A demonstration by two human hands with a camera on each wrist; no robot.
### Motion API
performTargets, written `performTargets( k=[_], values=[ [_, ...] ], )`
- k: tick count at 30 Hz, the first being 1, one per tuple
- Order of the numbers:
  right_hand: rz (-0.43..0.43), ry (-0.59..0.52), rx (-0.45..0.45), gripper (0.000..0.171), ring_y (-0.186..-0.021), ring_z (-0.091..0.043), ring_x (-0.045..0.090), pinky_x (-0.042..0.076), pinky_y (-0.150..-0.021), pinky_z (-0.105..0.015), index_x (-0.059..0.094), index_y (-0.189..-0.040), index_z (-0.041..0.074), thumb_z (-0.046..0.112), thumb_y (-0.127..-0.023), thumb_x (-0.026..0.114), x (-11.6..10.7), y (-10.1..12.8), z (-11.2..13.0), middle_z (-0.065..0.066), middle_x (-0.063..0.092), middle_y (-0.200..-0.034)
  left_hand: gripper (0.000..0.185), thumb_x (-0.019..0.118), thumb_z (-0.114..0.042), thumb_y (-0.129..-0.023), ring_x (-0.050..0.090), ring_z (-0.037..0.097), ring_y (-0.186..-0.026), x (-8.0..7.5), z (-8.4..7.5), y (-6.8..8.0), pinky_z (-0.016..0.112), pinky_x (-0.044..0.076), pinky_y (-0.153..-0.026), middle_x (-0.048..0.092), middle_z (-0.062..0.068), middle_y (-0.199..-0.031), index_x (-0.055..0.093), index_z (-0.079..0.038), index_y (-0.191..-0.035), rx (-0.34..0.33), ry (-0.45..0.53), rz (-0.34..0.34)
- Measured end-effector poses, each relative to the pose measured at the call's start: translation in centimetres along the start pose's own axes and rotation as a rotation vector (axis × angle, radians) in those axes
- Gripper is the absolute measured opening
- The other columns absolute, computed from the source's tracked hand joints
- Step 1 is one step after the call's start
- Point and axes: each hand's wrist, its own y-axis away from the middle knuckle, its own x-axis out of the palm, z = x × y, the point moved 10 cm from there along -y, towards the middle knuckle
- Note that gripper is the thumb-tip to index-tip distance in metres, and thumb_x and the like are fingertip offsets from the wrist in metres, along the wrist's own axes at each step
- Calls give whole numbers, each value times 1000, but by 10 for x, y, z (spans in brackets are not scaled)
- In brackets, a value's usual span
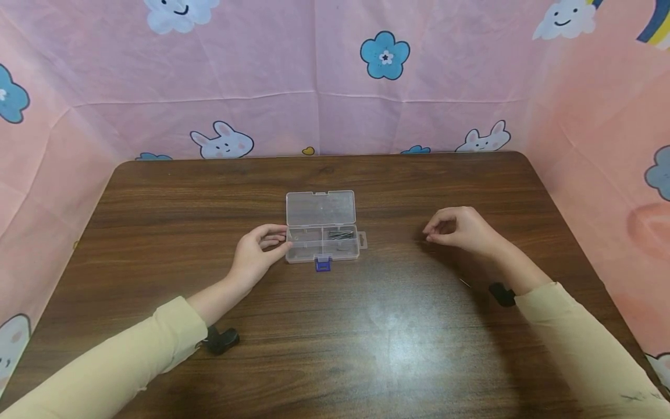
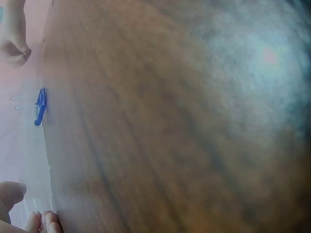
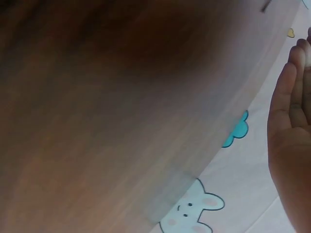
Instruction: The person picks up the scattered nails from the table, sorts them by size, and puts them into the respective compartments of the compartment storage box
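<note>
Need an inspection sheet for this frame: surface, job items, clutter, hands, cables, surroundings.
Surface: dark wood-grain table, glare patch near the front centre.
Job's things: clear plastic compartment box, lid open and laid back, blue latch at the front; thin dark pins in a right compartment.
Clutter: one thin pin loose on the table near the right forearm.
Hands: left hand holds the box's left end; right hand hovers apart to the right, fingertips together, contents too small to tell.
Cables: nothing seen.
Surroundings: pink cartoon-print cloth on three sides.
</note>
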Motion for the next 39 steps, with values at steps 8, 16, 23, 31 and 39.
performTargets(
  k=[8,16,23,31,39],
  values=[
    [39,-30,26,11,-82,-4,67,61,-73,-19,82,-98,8,0,-91,81,7,9,-14,-6,78,-94,39,75,-9,-99,67,37,-123,0,-2,1,6,51,-93,69,24,-135,66,4,-135,-2,7,6],
    [78,-1,12,11,-81,-4,68,63,-74,-21,82,-96,8,0,-89,83,14,12,-18,-4,79,-92,38,75,-8,-99,68,37,-121,0,0,0,40,57,-110,70,24,-132,67,4,-134,1,-3,1],
    [95,25,8,11,-80,-3,67,62,-73,-21,81,-94,9,1,-89,84,18,12,-20,-2,78,-92,38,75,-8,-99,68,36,-122,0,0,0,41,57,-110,70,24,-133,67,4,-134,3,-7,0],
    [91,82,-3,13,-79,-3,68,62,-72,-19,82,-92,9,-3,-87,83,20,10,-19,-2,80,-90,38,75,-9,-99,68,35,-122,0,0,0,24,57,-104,70,23,-134,67,3,-134,-5,-3,-2],
    [89,87,-5,9,-78,-4,68,62,-70,-19,82,-90,7,0,-86,82,22,10,-19,-7,81,-88,38,75,-10,-99,68,35,-122,0,-1,1,28,57,-106,70,22,-134,66,3,-135,-10,-5,1]
  ],
)
